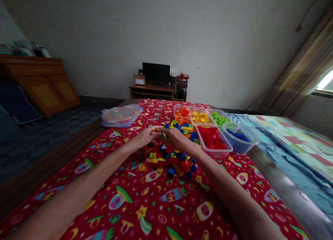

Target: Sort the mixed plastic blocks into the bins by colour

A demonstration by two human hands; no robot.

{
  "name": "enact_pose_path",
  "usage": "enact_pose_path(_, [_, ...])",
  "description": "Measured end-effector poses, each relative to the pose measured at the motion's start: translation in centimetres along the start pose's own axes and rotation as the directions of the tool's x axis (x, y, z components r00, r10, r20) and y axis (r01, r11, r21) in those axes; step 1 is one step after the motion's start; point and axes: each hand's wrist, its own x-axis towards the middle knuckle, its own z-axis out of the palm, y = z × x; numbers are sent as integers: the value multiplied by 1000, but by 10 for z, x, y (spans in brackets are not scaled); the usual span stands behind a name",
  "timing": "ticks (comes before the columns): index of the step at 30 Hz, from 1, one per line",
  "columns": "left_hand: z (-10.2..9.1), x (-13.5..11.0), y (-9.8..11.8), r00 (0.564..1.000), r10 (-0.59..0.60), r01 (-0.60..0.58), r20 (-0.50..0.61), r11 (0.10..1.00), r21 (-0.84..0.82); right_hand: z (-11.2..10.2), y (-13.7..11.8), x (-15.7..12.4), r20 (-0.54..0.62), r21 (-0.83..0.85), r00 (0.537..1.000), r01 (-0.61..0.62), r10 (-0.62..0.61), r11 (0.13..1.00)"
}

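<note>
Over a mixed pile of toy building bricks (179,160), my left hand (147,136) and my right hand (173,137) meet with their fingertips close together. The fingers of both hands are bent and closed, and whatever they hold is hidden behind them. A bit of green shows just below the fingers, but I cannot tell whether it is held or lies in the pile. Red, yellow, blue and green bricks lie around and under the hands. Nearest to me are a blue brick (170,172) and a yellow ring-shaped piece (142,167).
Sorted bricks fill clear tubs on the right: an orange tub (174,110), a yellow tub (191,123), a green tub (222,112), a red tub (220,154) and a round blue tub (251,143). Stacked plastic lids (121,115) lie left on the red patterned tablecloth (156,215).
</note>
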Motion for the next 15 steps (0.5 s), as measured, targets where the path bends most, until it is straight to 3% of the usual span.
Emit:
enact_pose_path(3, [-3, 0, 1, 996, 79, -72, -46, 986, 150, -16, 8, -3, -39, -79, 996, -81, 78, 994])
enact_pose_path(7, [-14, 0, -3, 986, 127, -79, -107, 925, 371, -64, 37, -18, -182, -143, 942, -308, 280, 941])
enact_pose_path(11, [-19, 5, -21, 973, 114, -18, -201, 905, 426, -120, 92, -44, -296, -338, 842, -534, 451, 775])
enact_pose_path(15, [-12, 10, -43, 950, 53, 81, -307, 908, 410, -156, 143, -64, -367, -477, 716, -693, 594, 541])
